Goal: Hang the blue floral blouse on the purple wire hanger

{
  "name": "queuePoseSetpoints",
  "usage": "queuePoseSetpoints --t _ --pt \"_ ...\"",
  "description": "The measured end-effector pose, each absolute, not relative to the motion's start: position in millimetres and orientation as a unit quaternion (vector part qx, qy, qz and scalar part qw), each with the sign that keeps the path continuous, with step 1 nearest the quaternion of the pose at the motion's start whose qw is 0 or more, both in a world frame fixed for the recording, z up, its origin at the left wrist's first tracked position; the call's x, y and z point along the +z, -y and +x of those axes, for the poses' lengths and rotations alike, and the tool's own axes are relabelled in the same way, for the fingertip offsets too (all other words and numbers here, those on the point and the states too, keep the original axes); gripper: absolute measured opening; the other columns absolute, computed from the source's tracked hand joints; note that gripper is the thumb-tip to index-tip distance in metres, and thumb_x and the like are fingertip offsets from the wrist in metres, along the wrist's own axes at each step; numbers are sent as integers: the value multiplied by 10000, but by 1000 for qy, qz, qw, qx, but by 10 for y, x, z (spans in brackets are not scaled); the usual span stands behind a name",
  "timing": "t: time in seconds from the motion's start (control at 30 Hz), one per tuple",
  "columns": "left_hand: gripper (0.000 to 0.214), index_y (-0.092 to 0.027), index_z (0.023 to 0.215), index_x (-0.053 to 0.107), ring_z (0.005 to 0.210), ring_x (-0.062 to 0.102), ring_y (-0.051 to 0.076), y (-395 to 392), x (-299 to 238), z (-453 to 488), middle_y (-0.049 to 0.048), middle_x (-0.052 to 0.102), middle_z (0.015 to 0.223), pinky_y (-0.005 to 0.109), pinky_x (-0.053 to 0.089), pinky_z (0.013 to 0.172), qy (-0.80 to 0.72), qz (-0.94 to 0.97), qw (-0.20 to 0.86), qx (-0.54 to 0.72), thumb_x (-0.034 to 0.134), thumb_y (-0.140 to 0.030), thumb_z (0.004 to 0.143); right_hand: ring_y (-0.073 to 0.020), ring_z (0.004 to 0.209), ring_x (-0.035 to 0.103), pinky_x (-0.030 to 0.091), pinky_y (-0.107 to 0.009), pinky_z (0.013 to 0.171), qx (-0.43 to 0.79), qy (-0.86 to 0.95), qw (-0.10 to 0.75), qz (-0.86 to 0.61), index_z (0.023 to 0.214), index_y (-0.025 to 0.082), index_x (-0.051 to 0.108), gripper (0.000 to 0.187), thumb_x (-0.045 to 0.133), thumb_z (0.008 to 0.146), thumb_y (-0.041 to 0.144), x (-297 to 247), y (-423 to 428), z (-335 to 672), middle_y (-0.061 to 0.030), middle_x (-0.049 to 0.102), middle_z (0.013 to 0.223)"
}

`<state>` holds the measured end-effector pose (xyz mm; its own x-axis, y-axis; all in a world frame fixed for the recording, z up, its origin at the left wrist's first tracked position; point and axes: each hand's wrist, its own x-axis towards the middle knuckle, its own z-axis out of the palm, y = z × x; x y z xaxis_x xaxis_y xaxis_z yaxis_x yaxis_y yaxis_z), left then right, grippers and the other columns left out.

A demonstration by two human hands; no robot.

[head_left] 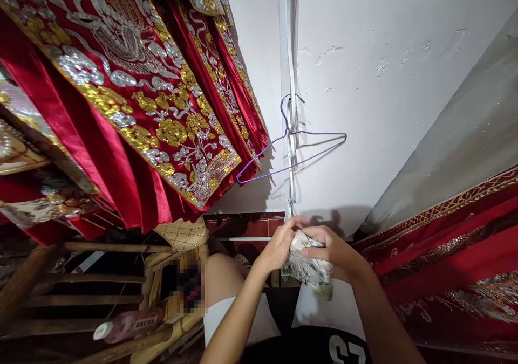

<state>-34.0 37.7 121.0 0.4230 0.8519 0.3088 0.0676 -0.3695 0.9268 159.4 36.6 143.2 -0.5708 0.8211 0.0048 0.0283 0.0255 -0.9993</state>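
Above my lap, a small whitish-grey cloth piece (311,269) with blue-green patterning and a ragged, fringe-like surface is held between both hands. My left hand (277,248) has its fingers curled at the cloth's upper left side. From the right, my right hand (329,245) pinches the cloth, thumb across its front and fingers behind. Its lower end hangs over my white shorts (329,307). The exact kind of item does not show. Past my hands, a thin purple wire hanger (291,167) hangs from a white vertical strip (290,46) on the wall.
Red embroidered hangings (174,126) with gold and silver sequins fill the left. More red sequined fabric (457,277) lies at right beside a grey sheet (449,121). Lower left are a bamboo chair frame (84,301) and a pink bottle with a white cap (129,325).
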Motion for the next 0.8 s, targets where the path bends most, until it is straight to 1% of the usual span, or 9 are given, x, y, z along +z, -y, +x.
queuePoseSetpoints --t 0.1,0.17,0.23,0.3,0.37,0.4,0.53,0.7,0.8 --pt "689 -153 837 651 778 543 212 -405 1198 -569 56 629 808 325 464 752 -380 737 468 305 293 -723 983 -149 576 521 389 -258 527 541 691 318 -359 660 179 669 115 715 727 260 1688 -554 1794 8 600 608" --pt "603 -148 760 620 700 507 177 -409 1282 -776 24 600 733 282 422 670 -399 759 451 248 425 -680 968 -160 602 562 404 -256 532 465 692 373 -407 713 180 715 68 680 727 236 1850 -755 1906 -9 652 663" --pt "537 -150 757 626 665 514 169 -430 1452 -996 14 609 712 267 398 649 -440 786 380 209 476 -621 968 -172 648 607 443 -262 569 370 661 454 -469 898 198 760 199 656 729 214 1961 -1016 1922 -17 711 763" --pt "516 -162 741 641 648 549 189 -476 1667 -1190 29 629 687 284 400 664 -502 808 263 164 448 -572 987 -210 826 676 511 -294 713 316 649 522 -455 1146 216 741 433 653 722 213 1989 -1300 1833 -49 761 985" --pt "513 -180 705 648 664 604 231 -536 1861 -1345 63 655 664 324 425 717 -554 813 150 101 423 -538 995 -248 1111 658 502 -332 926 316 654 545 -418 1218 224 724 472 634 756 254 1938 -1548 1693 -76 720 1257" --pt "508 -189 683 649 681 633 256 -567 1933 -1409 82 667 656 347 440 745 -574 809 111 66 420 -520 993 -253 1146 647 486 -345 967 332 655 539 -412 1178 220 742 423 611 780 279 1894 -1642 1631 -78 716 1273" --pt "378 -205 663 663 810 708 322 -684 2039 -1593 146 733 767 405 510 810 -622 781 53 16 477 -379 943 -239 866 663 493 -333 792 364 656 507 -425 880 184 772 261 556 800 307 1741 -1774 1595 -60 759 920" --pt "277 -194 732 638 1201 619 316 -857 2109 -1577 167 702 1160 443 472 1063 -538 810 31 232 445 -276 913 -175 670 533 377 -272 609 338 644 530 -435 654 183 652 167 609 759 305 1764 -1593 1808 -1 597 658" --pt "223 -207 718 543 1058 639 277 -1017 2207 -1456 124 689 1032 414 503 984 -518 797 67 303 402 -243 887 -144 615 459 327 -263 572 337 650 522 -437 629 183 602 200 608 780 314 1815 -1469 1854 17 517 615"
